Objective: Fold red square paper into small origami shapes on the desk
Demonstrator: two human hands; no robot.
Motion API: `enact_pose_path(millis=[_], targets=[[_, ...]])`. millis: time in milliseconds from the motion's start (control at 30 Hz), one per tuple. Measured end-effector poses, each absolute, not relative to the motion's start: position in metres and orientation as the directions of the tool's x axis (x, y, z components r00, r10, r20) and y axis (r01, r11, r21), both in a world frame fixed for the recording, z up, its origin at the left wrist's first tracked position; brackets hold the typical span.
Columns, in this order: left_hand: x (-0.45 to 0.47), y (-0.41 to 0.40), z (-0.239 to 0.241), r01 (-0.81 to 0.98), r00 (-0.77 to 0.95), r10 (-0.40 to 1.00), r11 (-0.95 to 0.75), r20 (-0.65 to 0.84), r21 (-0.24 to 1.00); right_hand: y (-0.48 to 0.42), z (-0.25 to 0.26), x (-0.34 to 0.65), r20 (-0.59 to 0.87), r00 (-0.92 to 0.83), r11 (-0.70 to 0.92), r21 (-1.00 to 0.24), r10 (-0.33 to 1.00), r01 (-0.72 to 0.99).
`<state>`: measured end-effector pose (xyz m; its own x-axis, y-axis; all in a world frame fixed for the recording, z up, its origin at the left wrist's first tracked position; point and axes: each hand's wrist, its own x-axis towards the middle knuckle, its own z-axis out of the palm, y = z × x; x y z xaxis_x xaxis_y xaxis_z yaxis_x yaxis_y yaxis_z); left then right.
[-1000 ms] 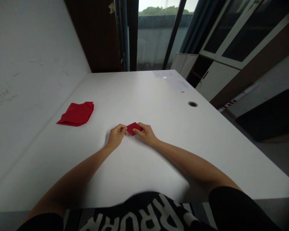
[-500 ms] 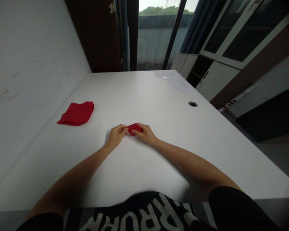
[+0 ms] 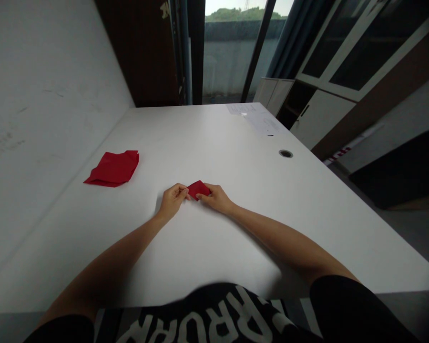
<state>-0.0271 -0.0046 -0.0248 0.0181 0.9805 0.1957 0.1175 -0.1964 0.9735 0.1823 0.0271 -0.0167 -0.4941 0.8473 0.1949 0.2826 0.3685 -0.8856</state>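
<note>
A small folded piece of red paper (image 3: 198,188) is held between my two hands, just above the table near its middle. My left hand (image 3: 173,197) pinches its left corner between thumb and fingertips. On the other side my right hand (image 3: 217,197) grips the right part, thumb on top and fingers behind, which hides that edge. Further left lies a larger piece of red paper (image 3: 113,168), loosely folded with uneven edges, apart from both hands.
The white table (image 3: 207,138) meets a wall (image 3: 50,95) along its left side. Printed sheets (image 3: 259,121) lie at the far right corner, close to a round cable hole (image 3: 285,154). Cabinets (image 3: 323,114) stand beyond the right edge.
The small red paper has tilted slightly, so a little more of its upper corner shows between my hands. Both hands keep their hold in nearly the same place.
</note>
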Motion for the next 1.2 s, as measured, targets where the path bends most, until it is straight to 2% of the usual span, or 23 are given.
enact_pose_path(millis=[200, 400, 533, 667, 800, 967, 1200], targets=[[-0.026, -0.004, -0.023, 0.089, 0.013, 0.983, -0.184, 0.184, 0.979, 0.027, -0.015, 0.181, 0.205, -0.498, 0.376, -0.886, 0.842, 0.27], [-0.029, -0.001, -0.028, 0.009, 0.014, 0.987, -0.159, 0.159, 0.987, 0.03, -0.022, 0.178, 0.117, -0.498, 0.197, -0.974, 0.859, 0.111], [-0.03, 0.001, -0.033, 0.011, 0.032, 0.992, -0.126, 0.125, 0.992, 0.03, -0.024, 0.179, 0.158, -0.49, 0.251, -0.959, 0.857, 0.13], [-0.031, 0.002, -0.036, 0.126, 0.012, 0.984, -0.176, 0.176, 0.976, 0.029, -0.024, 0.181, 0.21, -0.456, 0.35, -0.903, 0.865, 0.25], [-0.032, 0.0, -0.027, 0.326, -0.011, 0.94, -0.32, 0.342, 0.89, 0.029, -0.024, 0.182, 0.257, -0.491, 0.45, -0.831, 0.832, 0.327], [-0.034, -0.002, -0.014, 0.433, 0.036, 0.906, -0.394, 0.421, 0.811, 0.029, -0.023, 0.184, 0.33, -0.538, 0.575, -0.721, 0.776, 0.387], [-0.039, -0.003, -0.014, 0.579, 0.121, 0.861, -0.465, 0.493, 0.67, 0.036, -0.025, 0.19, 0.515, -0.575, 0.768, -0.492, 0.636, 0.409]])
